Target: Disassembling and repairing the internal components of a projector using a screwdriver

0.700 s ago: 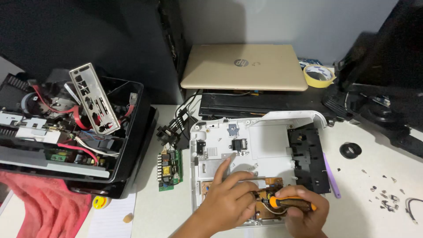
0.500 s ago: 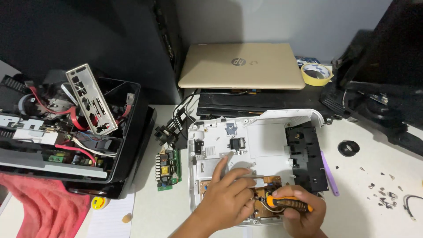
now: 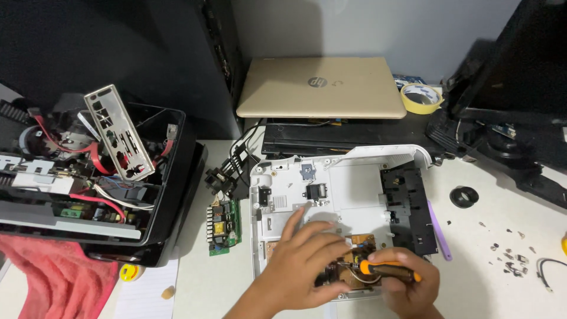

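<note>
White desk (image 3: 508, 295) — glossy plastic casing (image 3: 348, 183)

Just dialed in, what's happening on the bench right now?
A person is working on an opened white casing lying flat on the table. The right hand grips an orange-handled screwdriver, its tip on a brown circuit board in the casing's near edge. The left hand steadies that board. A green board lies beside the casing, loose screws to the right.

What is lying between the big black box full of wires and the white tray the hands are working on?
A small green circuit board with black connectors and wires above it lies there on the white table, seen in the head view.
</note>
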